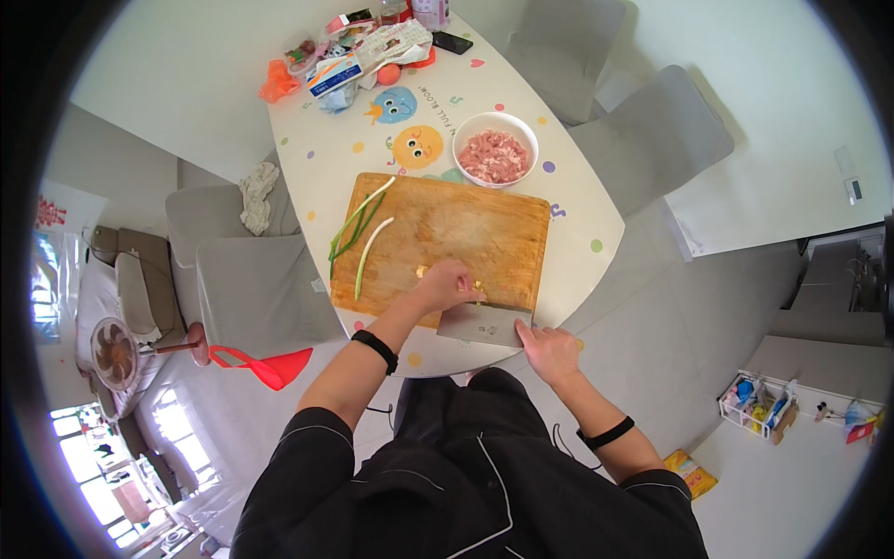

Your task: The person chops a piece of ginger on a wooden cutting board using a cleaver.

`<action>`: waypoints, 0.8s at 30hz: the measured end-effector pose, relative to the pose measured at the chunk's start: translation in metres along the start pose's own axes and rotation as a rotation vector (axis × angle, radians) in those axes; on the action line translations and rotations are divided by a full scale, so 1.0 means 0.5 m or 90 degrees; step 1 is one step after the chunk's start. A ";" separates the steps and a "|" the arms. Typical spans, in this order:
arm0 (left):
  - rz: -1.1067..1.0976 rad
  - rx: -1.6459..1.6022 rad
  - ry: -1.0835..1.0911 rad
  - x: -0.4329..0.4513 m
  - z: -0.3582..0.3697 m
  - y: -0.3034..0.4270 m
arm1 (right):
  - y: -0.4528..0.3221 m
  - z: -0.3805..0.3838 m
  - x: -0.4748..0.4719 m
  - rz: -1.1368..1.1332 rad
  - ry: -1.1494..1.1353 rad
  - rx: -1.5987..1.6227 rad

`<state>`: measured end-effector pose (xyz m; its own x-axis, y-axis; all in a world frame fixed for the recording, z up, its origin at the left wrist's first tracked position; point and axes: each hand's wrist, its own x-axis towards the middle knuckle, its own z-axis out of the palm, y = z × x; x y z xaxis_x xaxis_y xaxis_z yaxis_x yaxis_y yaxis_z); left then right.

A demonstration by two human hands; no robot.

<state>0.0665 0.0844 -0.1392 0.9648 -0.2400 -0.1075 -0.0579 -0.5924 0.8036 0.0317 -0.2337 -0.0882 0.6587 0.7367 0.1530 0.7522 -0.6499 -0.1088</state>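
Observation:
My right hand point(550, 353) grips a Chinese cleaver point(485, 327) at its handle end. The wide blade lies across the near edge of the wooden cutting board point(475, 216). Bent over the board, my left hand point(448, 285) has its fingertips at the blade's far edge, among small chopped yellowish pieces point(477, 285) that may be ginger. Whether the fingers pinch any of them is hidden. A larger yellowish piece point(422, 271) sits just left of that hand. Scallions point(360, 227) lie along the board's left side.
Beyond the board stands a white bowl point(461, 143) of minced raw meat point(494, 157). Bags and packets point(377, 52), a peach-coloured round fruit point(388, 74) and a black phone point(452, 42) crowd the table's far end. Grey chairs point(649, 140) flank the table point(594, 209).

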 end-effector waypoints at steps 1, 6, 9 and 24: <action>0.029 -0.029 -0.014 0.001 0.001 0.000 | 0.001 0.001 0.002 0.001 -0.003 0.000; -0.093 0.047 0.006 0.006 0.009 -0.003 | 0.006 0.000 0.011 -0.005 -0.002 0.017; -0.117 0.094 0.001 0.009 0.006 -0.006 | 0.011 0.003 0.011 0.007 0.006 0.036; -0.088 0.166 0.200 -0.070 -0.007 -0.038 | -0.036 0.034 0.024 0.373 -0.171 0.227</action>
<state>0.0347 0.1069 -0.1487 0.9970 0.0766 0.0121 0.0530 -0.7872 0.6145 0.0265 -0.2099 -0.1012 0.9017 0.3382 -0.2694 0.2064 -0.8842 -0.4191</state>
